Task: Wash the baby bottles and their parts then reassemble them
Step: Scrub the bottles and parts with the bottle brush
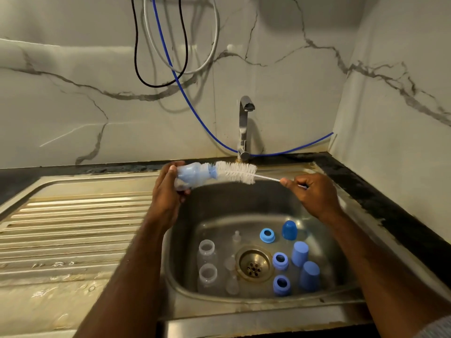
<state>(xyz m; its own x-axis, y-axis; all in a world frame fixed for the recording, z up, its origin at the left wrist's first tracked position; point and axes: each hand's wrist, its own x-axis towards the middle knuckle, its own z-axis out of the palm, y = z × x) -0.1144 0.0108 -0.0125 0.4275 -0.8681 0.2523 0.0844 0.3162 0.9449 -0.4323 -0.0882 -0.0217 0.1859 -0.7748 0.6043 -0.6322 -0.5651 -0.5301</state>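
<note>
My left hand point(168, 191) grips a clear baby bottle point(192, 174) held sideways above the sink, its mouth pointing right. My right hand point(310, 191) pinches the thin wire handle of a white bottle brush point(235, 172), whose blue tip sits at the bottle's mouth. Down in the sink basin point(324, 215) lie two clear bottles point(207, 252) point(208, 276), clear teats point(236, 237) near the drain, three blue screw rings point(267, 235) point(280, 260) point(281, 285) and three blue caps point(289, 230) point(300, 253) point(310, 275).
A chrome tap point(245, 125) stands behind the basin, with no water running. The ribbed steel drainboard point(73, 230) stretches left. Black, grey and blue hoses point(185, 98) hang on the marble wall. A dark counter edge point(380, 198) runs along the right.
</note>
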